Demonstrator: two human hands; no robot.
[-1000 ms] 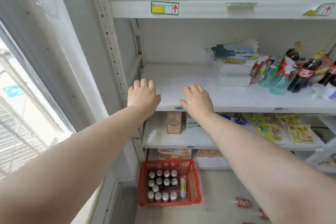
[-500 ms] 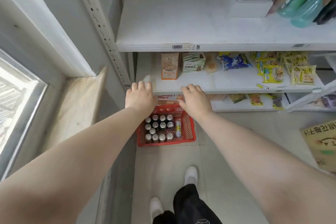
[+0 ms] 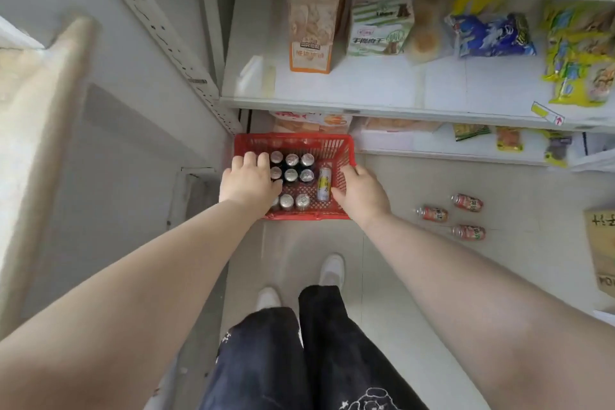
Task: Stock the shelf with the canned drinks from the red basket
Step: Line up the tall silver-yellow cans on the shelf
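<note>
Red basket [image 3: 296,143] — upright cans [image 3: 291,175]; yellow can [image 3: 323,184] lying.

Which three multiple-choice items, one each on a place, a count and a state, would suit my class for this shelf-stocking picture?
1. Where does the red basket stand?
A on the floor
B on a shelf
C on the window sill

2. How many loose cans lie on the floor to the right of the basket?
A one
B three
C six

3. How does the yellow can in the basket lie?
A upright
B on its side
C crushed flat

Key:
1 A, its base rests on the tiles.
2 B, three lie apart on the tiles.
3 B, its long side faces up beside the upright cans.
</note>
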